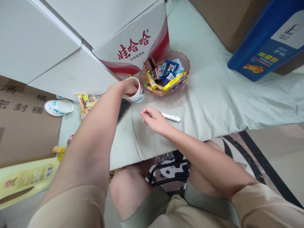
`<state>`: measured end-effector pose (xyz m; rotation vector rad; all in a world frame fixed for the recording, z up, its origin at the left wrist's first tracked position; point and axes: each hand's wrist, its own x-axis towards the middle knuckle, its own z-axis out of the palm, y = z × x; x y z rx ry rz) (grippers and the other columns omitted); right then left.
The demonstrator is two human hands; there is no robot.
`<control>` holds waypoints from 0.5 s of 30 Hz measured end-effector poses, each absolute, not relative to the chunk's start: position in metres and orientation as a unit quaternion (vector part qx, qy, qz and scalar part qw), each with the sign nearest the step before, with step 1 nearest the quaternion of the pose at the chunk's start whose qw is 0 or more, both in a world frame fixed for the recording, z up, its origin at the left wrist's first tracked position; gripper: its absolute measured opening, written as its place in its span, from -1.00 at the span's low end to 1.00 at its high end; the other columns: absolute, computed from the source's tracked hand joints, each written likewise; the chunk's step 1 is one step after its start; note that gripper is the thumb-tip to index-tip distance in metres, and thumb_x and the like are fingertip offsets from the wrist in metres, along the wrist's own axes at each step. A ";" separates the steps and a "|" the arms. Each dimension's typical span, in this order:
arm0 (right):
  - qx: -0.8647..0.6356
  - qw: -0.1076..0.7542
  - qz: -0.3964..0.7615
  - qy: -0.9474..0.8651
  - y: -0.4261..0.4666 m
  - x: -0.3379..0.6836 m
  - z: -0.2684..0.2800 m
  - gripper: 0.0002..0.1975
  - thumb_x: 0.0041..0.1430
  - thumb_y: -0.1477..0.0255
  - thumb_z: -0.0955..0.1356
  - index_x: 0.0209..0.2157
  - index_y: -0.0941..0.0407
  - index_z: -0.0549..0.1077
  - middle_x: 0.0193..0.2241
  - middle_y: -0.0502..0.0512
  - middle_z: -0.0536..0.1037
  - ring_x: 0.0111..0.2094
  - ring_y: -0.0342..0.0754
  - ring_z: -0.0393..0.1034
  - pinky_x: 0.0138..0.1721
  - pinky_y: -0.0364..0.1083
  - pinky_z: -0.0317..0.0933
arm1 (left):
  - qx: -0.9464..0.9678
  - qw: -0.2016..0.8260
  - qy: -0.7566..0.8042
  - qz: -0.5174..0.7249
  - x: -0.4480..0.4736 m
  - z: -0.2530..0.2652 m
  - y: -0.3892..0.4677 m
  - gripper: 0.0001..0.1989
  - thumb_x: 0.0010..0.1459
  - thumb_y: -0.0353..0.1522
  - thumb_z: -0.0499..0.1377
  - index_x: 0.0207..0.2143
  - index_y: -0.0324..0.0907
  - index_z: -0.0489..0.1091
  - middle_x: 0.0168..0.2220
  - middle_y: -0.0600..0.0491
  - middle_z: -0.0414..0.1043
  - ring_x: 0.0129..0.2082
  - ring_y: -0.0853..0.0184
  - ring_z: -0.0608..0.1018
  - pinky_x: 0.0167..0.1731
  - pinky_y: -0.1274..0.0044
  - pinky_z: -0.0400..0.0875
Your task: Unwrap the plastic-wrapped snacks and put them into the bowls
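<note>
My left hand [129, 87] reaches into a white paper cup [139, 96] with a blue pattern. The cup's wall hides the fingertips, so what they touch does not show. My right hand [154, 119] hovers low over the cloth with curled fingers, thumb close to the forefinger. Anything pinched there is too small to make out. A slim white plastic-handled tool [173, 117], perhaps a cutter, sticks out from behind this hand. Beside the cup, a pinkish glass bowl [186, 77] holds several wrapped snacks [169, 68] in blue, yellow and brown.
White cartons [133, 41] rise behind the cup. Another paper cup [59, 107] lies at the left, near snack packets [83, 101] and a dark flat object [123, 109]. A yellow bottle [28, 180] is lower left. A blue container [266, 47] stands right on the pale green cloth [213, 104].
</note>
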<state>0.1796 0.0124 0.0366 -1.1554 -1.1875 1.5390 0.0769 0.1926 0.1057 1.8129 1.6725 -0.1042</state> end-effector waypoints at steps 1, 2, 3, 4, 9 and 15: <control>-0.461 0.425 0.614 -0.480 0.013 0.179 0.037 -0.92 0.21 0.40 0.25 -0.30 0.04 0.38 -0.47 -0.10 0.46 -0.39 -0.10 0.37 -0.29 -0.10 0.19 | 0.680 0.345 0.644 -0.061 0.075 0.119 0.189 -0.90 -0.17 -0.50 0.30 -0.48 -0.24 0.52 -0.43 -0.04 0.56 -0.22 0.13 0.64 -0.06 0.26 0.51; -0.459 0.422 0.612 -0.486 0.013 0.177 0.037 -0.92 0.20 0.41 0.25 -0.31 0.04 0.37 -0.48 -0.10 0.45 -0.40 -0.10 0.36 -0.29 -0.10 0.19 | 0.661 0.363 0.652 -0.081 0.072 0.134 0.186 -0.89 -0.09 -0.49 0.28 -0.41 -0.25 0.54 -0.34 -0.06 0.59 -0.22 0.17 0.64 -0.05 0.27 0.50; -0.456 0.419 0.611 -0.493 0.012 0.176 0.037 -0.92 0.20 0.42 0.25 -0.33 0.05 0.37 -0.48 -0.10 0.45 -0.40 -0.10 0.35 -0.28 -0.10 0.19 | 0.659 0.359 0.657 -0.069 0.066 0.149 0.182 -0.87 -0.02 -0.47 0.26 -0.34 -0.24 0.54 -0.26 -0.07 0.60 -0.22 0.22 0.63 -0.04 0.28 0.49; -0.453 0.416 0.611 -0.499 0.011 0.174 0.036 -0.93 0.20 0.43 0.25 -0.34 0.05 0.36 -0.48 -0.09 0.45 -0.40 -0.10 0.35 -0.28 -0.10 0.18 | 0.666 0.341 0.662 -0.039 0.058 0.163 0.179 -0.86 0.06 -0.45 0.23 -0.28 -0.24 0.53 -0.21 -0.07 0.60 -0.24 0.28 0.62 -0.02 0.29 0.48; -0.455 0.403 0.604 -0.515 0.003 0.166 0.031 -0.92 0.20 0.41 0.25 -0.37 0.06 0.35 -0.48 -0.07 0.44 -0.42 -0.10 0.32 -0.29 -0.09 0.17 | 0.665 0.158 0.720 0.121 -0.023 0.186 0.164 -0.86 0.23 -0.38 0.11 -0.21 -0.23 0.42 -0.31 0.02 0.52 -0.35 0.39 0.50 -0.02 0.34 0.45; -0.466 0.368 0.579 -0.560 -0.008 0.161 0.024 -0.91 0.21 0.38 0.25 -0.35 0.06 0.36 -0.48 -0.05 0.46 -0.42 -0.08 0.32 -0.31 -0.09 0.14 | 0.638 0.069 0.765 0.065 -0.134 0.116 0.157 -0.75 -0.10 -0.37 0.38 -0.43 -0.15 0.34 -0.36 0.04 0.41 -0.02 0.09 0.42 0.23 0.07 0.20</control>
